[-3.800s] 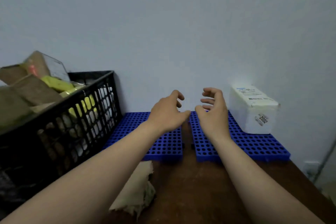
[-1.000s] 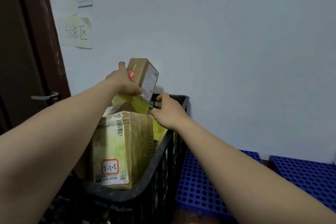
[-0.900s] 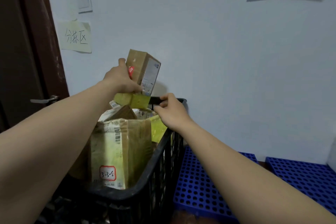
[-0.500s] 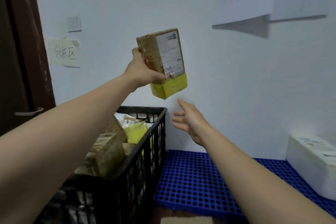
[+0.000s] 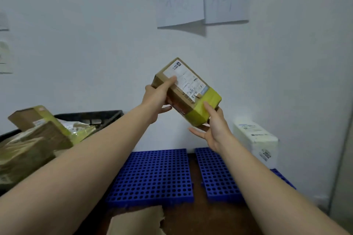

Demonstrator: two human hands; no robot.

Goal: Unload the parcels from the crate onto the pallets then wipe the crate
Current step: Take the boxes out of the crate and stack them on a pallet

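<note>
1. Head view, the grip: you hold the parcel [image 5: 188, 89] with both hands in the air above the left pallet [image 5: 152, 175], tilted, label face toward you. Your left hand [image 5: 156, 99] wraps the plain cardboard end, thumb on the label. Your right hand [image 5: 214, 126] cradles the yellow-taped end, thumb on the face and fingers spread beneath. Sharing the load at both ends likely keeps the box from twisting as you lower it.
2. Same view, the rest: the crate [image 5: 91, 116] stands to the left of the left pallet, with more parcels [image 5: 36, 129] piled above its rim, so unloading looks barely begun.
3. The right pallet [image 5: 215, 173] lies just right of the left pallet and carries a white box [image 5: 256, 139] at its far end, against the wall. The left pallet's top is bare, so it seems the easier place to set this one down.
4. A tan cloth or paper [image 5: 137, 221] lies in front of the left pallet, probably kept for wiping.
</note>
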